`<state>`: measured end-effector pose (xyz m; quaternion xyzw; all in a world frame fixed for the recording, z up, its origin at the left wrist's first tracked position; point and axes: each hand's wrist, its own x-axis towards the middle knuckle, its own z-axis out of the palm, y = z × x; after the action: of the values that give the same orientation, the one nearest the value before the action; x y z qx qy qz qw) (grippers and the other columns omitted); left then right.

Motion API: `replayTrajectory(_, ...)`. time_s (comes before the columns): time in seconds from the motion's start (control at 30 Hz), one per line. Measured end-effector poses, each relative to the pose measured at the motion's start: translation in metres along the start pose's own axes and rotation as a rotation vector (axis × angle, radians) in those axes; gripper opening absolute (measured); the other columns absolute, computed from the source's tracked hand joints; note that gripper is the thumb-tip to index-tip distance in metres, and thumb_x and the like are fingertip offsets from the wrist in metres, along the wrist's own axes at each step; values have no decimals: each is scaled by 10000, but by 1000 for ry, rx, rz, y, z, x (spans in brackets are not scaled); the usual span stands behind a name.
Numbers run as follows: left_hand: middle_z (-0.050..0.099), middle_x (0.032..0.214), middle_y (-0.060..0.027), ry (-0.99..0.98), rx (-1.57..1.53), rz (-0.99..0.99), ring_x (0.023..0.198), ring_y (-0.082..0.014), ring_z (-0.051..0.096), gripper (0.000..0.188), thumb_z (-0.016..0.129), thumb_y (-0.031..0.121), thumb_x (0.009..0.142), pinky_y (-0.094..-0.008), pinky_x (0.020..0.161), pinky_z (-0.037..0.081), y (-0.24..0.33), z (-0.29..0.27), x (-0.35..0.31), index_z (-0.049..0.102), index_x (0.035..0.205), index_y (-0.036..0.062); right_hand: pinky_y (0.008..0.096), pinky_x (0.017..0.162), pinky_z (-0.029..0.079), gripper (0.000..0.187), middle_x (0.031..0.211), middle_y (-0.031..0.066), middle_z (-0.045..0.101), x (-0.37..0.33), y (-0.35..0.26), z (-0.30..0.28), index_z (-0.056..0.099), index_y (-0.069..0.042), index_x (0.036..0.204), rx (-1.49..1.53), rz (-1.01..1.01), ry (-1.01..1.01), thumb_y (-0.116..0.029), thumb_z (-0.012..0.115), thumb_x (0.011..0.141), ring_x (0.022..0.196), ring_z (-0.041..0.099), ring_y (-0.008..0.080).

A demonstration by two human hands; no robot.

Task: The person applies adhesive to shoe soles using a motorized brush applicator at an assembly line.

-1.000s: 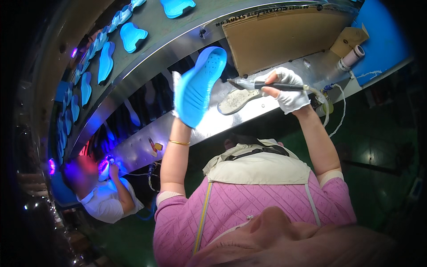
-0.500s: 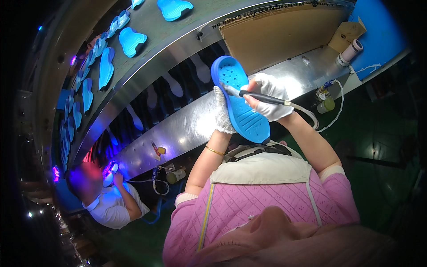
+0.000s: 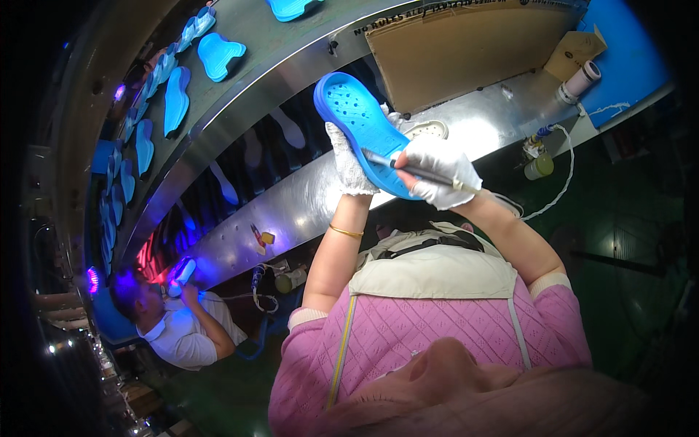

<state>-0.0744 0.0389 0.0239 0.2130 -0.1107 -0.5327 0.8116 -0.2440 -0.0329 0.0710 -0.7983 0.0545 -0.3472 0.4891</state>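
My left hand [image 3: 346, 164], in a white knit glove, holds a bright blue shoe sole [image 3: 357, 116] by its left side. The sole is tilted above the metal bench, its pitted inner face up and small holes at its far end. Gloved too, with bare fingertips, my right hand [image 3: 445, 169] grips a dark-handled brush [image 3: 419, 172] with a pale tube running from its back end. The brush tip lies over the sole's near left part, close to the rim; whether it touches cannot be made out.
A metal bench [image 3: 306, 191] runs beneath a conveyor [image 3: 251, 29] carrying several blue soles [image 3: 218, 57]. Behind my hands lean a cardboard sheet [image 3: 466, 62] and a pale perforated piece [image 3: 431, 130]. A pink cylinder [image 3: 580, 81] stands right. Another person [image 3: 191, 328] works at left.
The sole and my left hand have shifted left and away from me. The brush tip has gone from the sole's upper middle to its near left side. The pale perforated piece now shows.
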Motion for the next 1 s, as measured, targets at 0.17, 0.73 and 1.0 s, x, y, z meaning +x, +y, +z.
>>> replayTrajectory(0.17, 536, 1284, -188, -50, -108, 4, 1116, -349, 548, 893, 427, 748, 818, -512, 1011, 415, 7, -7, 2, 373, 1384, 60, 249, 691, 510, 137, 864, 55, 655, -2, -6, -7, 627, -33, 891, 283, 424, -69, 37, 679, 785, 731, 609, 108)
replayTrajectory(0.73, 408, 1416, -189, -137, 30, -102, 1238, -356, 467, 1019, 338, 814, 787, -491, 1055, 373, -6, 37, -26, 255, 1463, 57, 259, 677, 488, 90, 791, 61, 635, -3, 7, -20, 626, -11, 917, 463, 260, 96, -85, 648, 871, 719, 596, 116)
replayTrajectory(1.0, 386, 1434, -183, -207, 38, 41, 1274, -357, 435, 942, 403, 746, 825, -497, 1068, 362, 3, 41, -13, 251, 1469, 74, 239, 673, 497, 102, 834, 58, 657, -14, 4, 0, 652, -23, 919, 455, 304, 170, 21, 650, 827, 711, 600, 98)
